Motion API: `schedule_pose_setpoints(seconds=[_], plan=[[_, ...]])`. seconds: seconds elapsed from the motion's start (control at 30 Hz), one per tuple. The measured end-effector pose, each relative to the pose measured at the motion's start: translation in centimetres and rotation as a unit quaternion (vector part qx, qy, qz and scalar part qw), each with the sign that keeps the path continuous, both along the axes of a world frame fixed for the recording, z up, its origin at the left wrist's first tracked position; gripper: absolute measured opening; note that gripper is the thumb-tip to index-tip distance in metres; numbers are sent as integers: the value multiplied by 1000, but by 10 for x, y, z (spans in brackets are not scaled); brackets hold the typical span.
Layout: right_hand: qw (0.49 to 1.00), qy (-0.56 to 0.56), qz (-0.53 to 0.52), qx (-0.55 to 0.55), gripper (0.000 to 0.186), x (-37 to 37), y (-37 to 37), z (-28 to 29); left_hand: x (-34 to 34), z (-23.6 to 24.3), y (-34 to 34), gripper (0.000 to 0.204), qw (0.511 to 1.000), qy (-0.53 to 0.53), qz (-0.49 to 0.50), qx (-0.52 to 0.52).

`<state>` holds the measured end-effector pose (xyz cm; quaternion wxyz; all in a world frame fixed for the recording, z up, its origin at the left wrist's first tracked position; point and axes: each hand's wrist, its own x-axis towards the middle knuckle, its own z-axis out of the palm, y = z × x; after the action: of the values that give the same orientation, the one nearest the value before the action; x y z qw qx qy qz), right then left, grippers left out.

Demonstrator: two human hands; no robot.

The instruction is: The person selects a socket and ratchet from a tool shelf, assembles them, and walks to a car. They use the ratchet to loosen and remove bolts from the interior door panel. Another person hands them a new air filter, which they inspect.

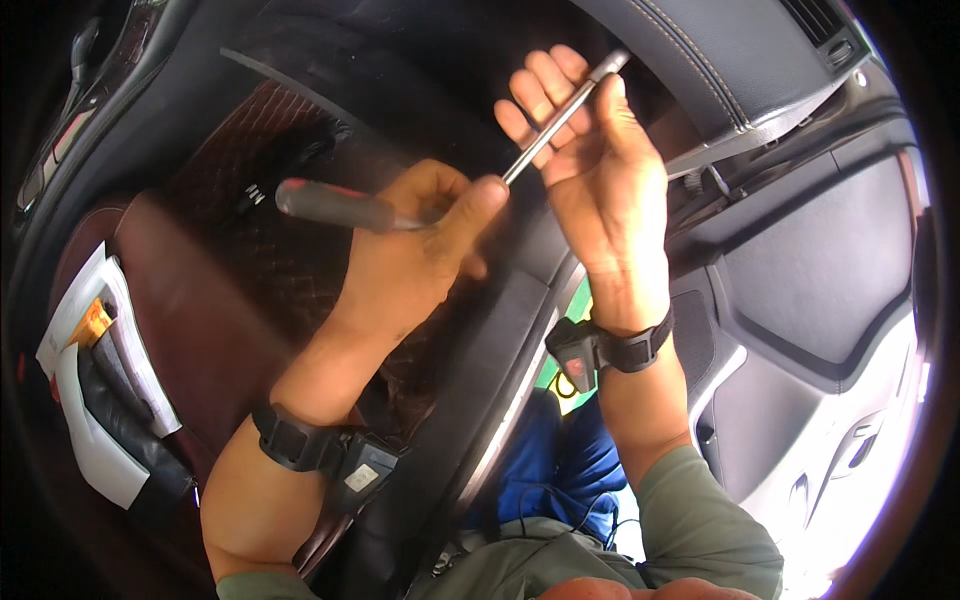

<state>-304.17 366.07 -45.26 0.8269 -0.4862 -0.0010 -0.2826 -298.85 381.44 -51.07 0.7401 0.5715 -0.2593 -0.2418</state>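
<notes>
My left hand (420, 230) is closed around a screwdriver (335, 205) with a black and red handle that points left; its short visible shaft runs into my grip. Between that hand's thumb and fingers is also the lower end of a slim metal rod (545, 135). The rod slants up to the right and ends in a thicker, socket-like silver tip (609, 67). My right hand (605, 170), palm up with curled fingers, holds the rod near this tip between thumb and fingers. Beyond the tip, the dark area under the dashboard hides detail.
A dashboard (690, 60) with a stitched edge overhangs at upper right. The open car door (810, 240) stands to the right. Papers (145, 360) and a black pouch (130, 400) lie on the dark red seat (190, 290) at left. The door sill (500, 340) runs below my hands.
</notes>
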Motion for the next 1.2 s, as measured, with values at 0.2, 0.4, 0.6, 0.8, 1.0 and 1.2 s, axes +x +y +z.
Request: schedule_pose_setpoints(seconds=[0.2, 0.4, 0.6, 0.8, 1.0, 1.2], plan=[[997, -38, -32, 59, 26, 14, 0, -6, 1, 6, 8, 28, 995, 97, -15, 11], [995, -26, -43, 81, 25, 15, 1, -7, -6, -18, 4, 30, 984, -157, 79, 16], [998, 15, -49, 31, 24, 8, 2, -3, -10, -15, 7, 25, 954, -265, 128, 59], [979, 127, 68, -147, 26, -9, 2, -6, -9, -11, 7, 22, 994, -64, 87, 17], [960, 182, -33, -209, 21, -6, 3, -15, -14, -12, 5, 26, 985, -141, 91, 37], [983, 113, 53, -135, 19, -10, 8, -11, -13, -15, 8, 26, 986, -131, 92, 49]])
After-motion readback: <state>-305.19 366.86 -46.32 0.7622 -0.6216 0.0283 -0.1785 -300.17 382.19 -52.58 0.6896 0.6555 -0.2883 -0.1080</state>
